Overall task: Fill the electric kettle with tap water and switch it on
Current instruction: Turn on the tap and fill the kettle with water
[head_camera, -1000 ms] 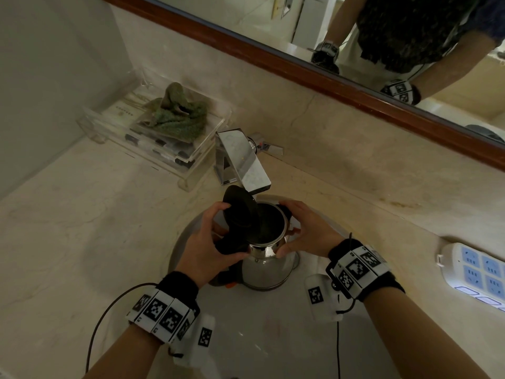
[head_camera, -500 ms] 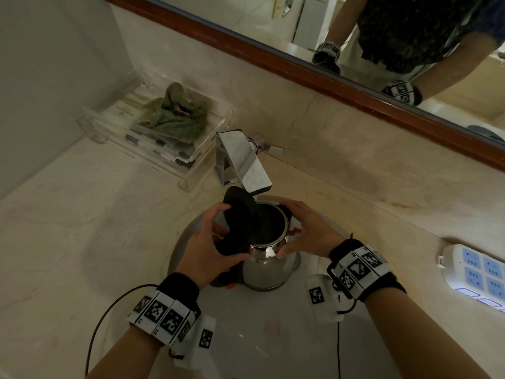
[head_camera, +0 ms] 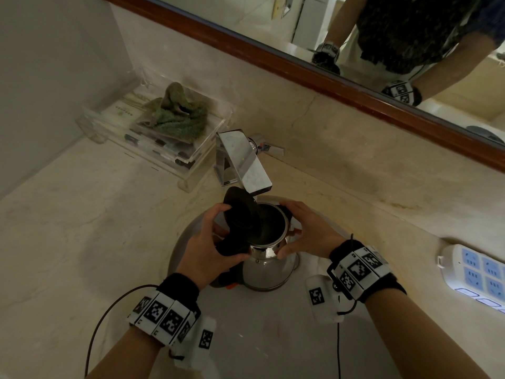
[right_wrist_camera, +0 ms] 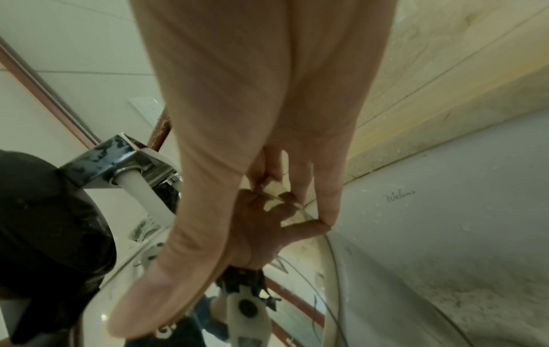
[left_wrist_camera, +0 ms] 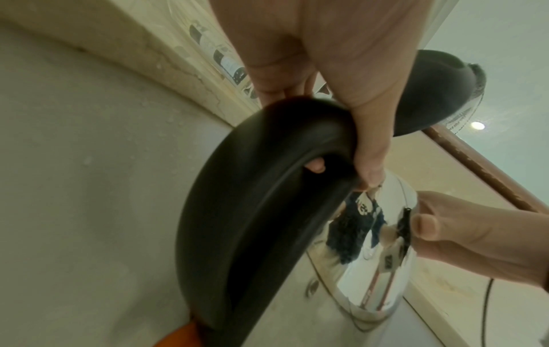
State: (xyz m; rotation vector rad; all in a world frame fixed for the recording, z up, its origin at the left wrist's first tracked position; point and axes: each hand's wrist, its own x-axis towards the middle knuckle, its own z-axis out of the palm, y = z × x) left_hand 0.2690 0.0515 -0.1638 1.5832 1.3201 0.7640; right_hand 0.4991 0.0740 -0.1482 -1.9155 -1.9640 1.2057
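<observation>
A steel electric kettle stands upright in the white sink, its black lid flipped open just under the chrome faucet spout. My left hand grips the kettle's black handle, fingers wrapped round it. My right hand holds the kettle's upper body, thumb on the near side of the neck and fingers round the far rim. In the right wrist view a pale column drops from the spout beside the lid; I cannot tell whether it is water.
A clear acrylic tray with a green cloth sits left of the faucet. The tap lever points right behind the spout. A white power strip lies on the marble counter at right. A wood-framed mirror runs along the back wall.
</observation>
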